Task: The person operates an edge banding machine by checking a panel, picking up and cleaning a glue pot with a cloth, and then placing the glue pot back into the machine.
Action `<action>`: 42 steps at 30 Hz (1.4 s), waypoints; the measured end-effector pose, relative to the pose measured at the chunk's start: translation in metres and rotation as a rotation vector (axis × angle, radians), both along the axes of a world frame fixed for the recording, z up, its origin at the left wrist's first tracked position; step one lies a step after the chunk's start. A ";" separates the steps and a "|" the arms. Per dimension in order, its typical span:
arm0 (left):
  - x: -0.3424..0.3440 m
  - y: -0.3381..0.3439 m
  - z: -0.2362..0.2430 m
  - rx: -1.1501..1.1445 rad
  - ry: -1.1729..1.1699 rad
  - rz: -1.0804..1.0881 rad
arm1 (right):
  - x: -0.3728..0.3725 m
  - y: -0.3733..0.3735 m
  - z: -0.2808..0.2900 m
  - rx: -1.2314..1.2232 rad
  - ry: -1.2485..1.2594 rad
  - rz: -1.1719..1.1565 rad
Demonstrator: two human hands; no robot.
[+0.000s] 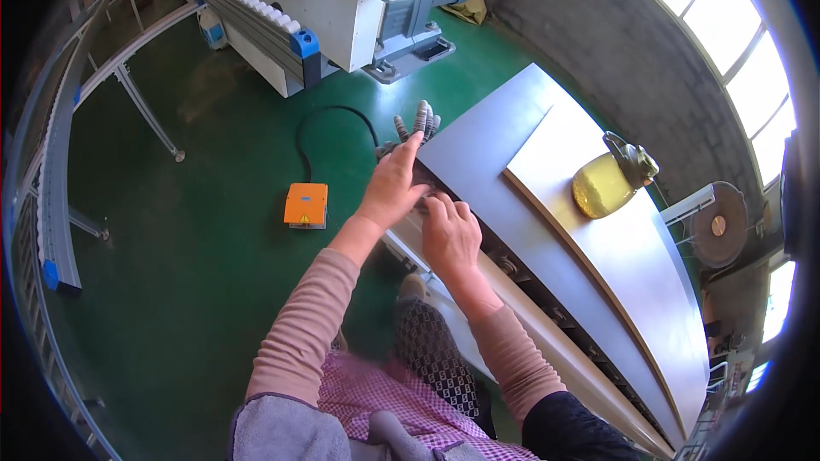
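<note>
Head view: both bare hands work at the near edge of a long grey panel [512,171] that lies on a machine bed. The panel's long axis runs from the upper left, by the hands, down to the lower right. The left hand [395,183] rests on the panel's near corner with its fingers stretched out flat, pointing up and right, gripping nothing. The right hand [450,235], just beside it on the panel's lower edge, has its fingers curled at the edge; whether they pinch anything cannot be told. A work glove [416,126] lies off the panel's upper-left end. A yellow jug [605,183] stands on a paler board [615,239] stacked on the panel. An orange pedal box [306,204] sits on the green floor [213,230], left of the panel.
</note>
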State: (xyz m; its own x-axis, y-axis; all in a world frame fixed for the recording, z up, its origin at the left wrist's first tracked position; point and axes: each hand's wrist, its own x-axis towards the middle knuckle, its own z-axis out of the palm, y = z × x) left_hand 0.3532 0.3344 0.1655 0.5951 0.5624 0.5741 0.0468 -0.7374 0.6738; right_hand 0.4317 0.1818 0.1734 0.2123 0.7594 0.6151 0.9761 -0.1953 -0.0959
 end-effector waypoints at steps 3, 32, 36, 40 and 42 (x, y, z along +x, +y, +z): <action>-0.005 -0.018 0.004 0.209 0.085 0.225 | -0.002 -0.012 0.000 0.097 0.035 0.019; -0.385 -0.370 -0.222 -0.697 0.291 0.708 | 0.286 -0.176 0.157 0.360 0.377 -0.173; -0.393 -0.391 -0.233 -1.008 0.345 0.822 | 0.343 -0.154 0.171 0.155 0.511 0.100; -0.377 -0.393 -0.216 -0.828 0.250 0.875 | 0.368 -0.157 0.167 0.111 0.577 -0.073; -0.375 -0.402 -0.214 -0.799 0.250 0.943 | 0.339 -0.148 0.177 -0.003 0.233 -0.434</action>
State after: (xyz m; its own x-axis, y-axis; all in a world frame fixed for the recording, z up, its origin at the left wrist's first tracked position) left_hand -0.0222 -0.0671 -0.0485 -0.1828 0.9644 -0.1913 0.5221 0.2601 0.8123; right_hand 0.7710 0.0334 0.3505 0.6410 0.5724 0.5114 0.7574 -0.5795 -0.3007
